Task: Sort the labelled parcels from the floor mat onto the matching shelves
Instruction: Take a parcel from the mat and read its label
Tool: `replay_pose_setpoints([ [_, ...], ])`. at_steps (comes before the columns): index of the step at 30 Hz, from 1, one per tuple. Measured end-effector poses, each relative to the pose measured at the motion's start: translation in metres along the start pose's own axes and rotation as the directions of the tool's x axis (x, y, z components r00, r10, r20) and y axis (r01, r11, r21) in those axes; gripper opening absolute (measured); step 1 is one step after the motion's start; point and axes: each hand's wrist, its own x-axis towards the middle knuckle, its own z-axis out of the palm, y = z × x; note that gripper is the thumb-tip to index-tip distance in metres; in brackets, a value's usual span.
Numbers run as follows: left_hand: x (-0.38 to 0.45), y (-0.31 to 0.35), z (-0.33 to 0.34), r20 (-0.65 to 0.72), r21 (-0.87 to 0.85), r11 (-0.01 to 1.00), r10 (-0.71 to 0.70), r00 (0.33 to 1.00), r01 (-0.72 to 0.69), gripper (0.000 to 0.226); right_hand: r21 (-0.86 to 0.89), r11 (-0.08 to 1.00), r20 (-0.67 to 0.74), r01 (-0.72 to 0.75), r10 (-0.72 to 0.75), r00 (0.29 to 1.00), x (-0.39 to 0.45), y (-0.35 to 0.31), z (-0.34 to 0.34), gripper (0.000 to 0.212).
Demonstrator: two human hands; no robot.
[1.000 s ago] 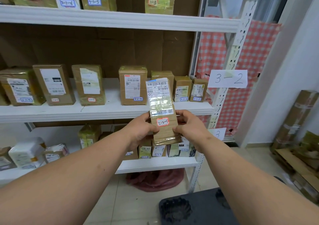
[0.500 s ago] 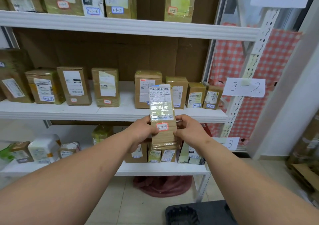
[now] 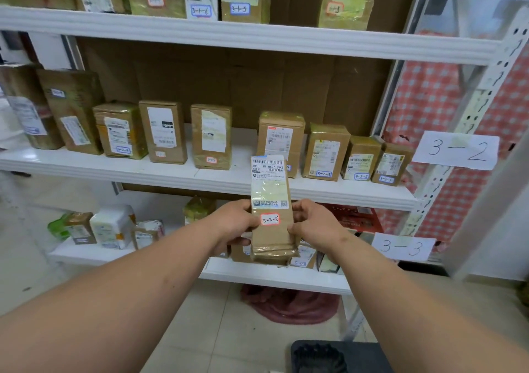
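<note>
Both hands, left hand [image 3: 234, 223] and right hand [image 3: 313, 223], pinch an upright parcel [image 3: 272, 215] tagged 3-2-5. Behind it the middle shelf [image 3: 171, 172] carries a row of boxes [image 3: 211, 136], with a gap beside the box [image 3: 279, 140] the parcel partly hides

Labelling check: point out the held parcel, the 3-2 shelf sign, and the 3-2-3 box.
held parcel [image 3: 272, 229]: head view, brown lower face.
3-2 shelf sign [image 3: 456, 150]: head view, paper's centre.
3-2-3 box [image 3: 326, 152]: head view, front label.

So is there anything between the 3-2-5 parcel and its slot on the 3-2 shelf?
Nothing visible. Both hands hold the parcel before the 3-2 shelf, and the gap left of the 3-2-4 box looks free.
</note>
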Motion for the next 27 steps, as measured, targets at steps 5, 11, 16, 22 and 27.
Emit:
replay_pose_setpoints([
  [5, -0.006, -0.012, -0.015, -0.044, 0.031, 0.999, 0.015, 0.999, -0.013, 0.028, -0.031, 0.999, 0.035, 0.024, -0.023, 0.999, 0.005, -0.006, 0.019, 0.040],
  [11, -0.010, -0.024, -0.033, -0.091, 0.054, 0.998, 0.047, 0.995, -0.043, 0.031, -0.068, 0.995, 0.044, 0.069, -0.066, 0.997, 0.008, -0.014, 0.039, 0.044],
  [16, -0.008, -0.027, -0.042, -0.079, 0.035, 0.997, 0.075, 0.994, -0.072, 0.028, -0.089, 0.994, 0.068, 0.061, -0.055, 0.996, 0.009, -0.020, 0.047, 0.048],
  [22, 0.003, -0.022, -0.064, -0.079, 0.081, 0.987, 0.142, 0.987, -0.136, 0.034, -0.090, 0.994, 0.034, 0.067, -0.064, 0.997, 0.022, -0.036, 0.057, 0.056],
  [27, 0.008, -0.010, -0.080, -0.116, 0.336, 0.895, 0.347, 0.931, -0.292, 0.057, -0.143, 0.988, -0.059, 0.066, -0.075, 0.995, 0.036, -0.050, 0.067, 0.061],
])
